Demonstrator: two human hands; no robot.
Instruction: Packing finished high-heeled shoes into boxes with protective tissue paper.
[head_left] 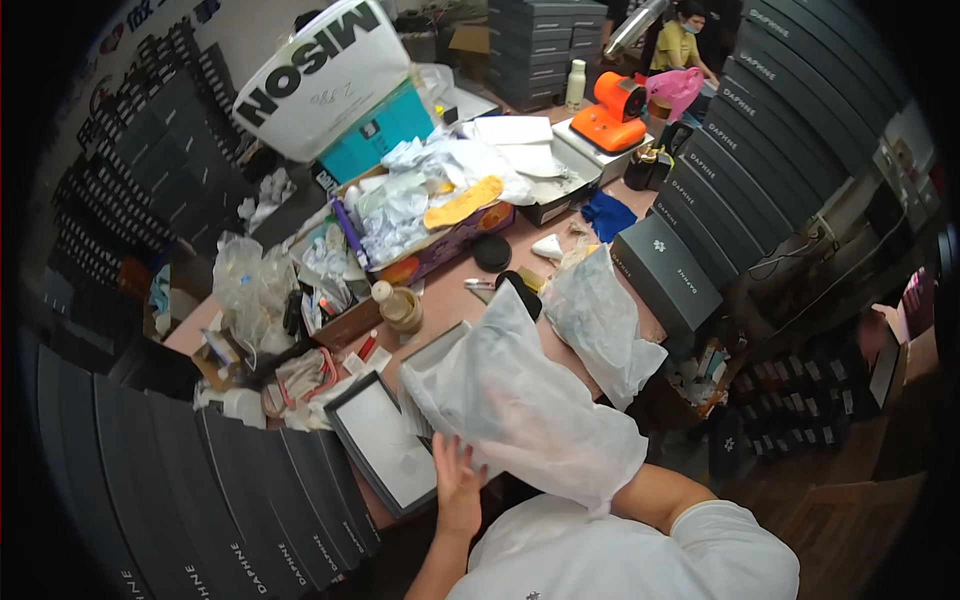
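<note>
A large white translucent plastic bag [530, 400] spreads in front of my chest, over an open grey shoebox [440, 347] on the table. My left hand [458, 480] is at the bag's lower left edge, its fingers apart; whether they touch the bag I cannot tell. My right forearm reaches to the bag's lower right side, and the bag hides my right hand. Something faintly pinkish shows through the plastic, too blurred to name. Beside my left hand lies a shallow dark-rimmed tray or lid [385, 445] with a white inside. A second translucent bag [600, 315] lies beyond on the right.
Tall stacks of grey shoeboxes stand at the right [735, 180] and lower left [230, 490]. Farther back are a carton [430, 262] of crumpled paper, a brown-filled jar [400, 310], a blue cloth [608, 215] and an orange device [612, 112]. A person [682, 45] sits at the far right.
</note>
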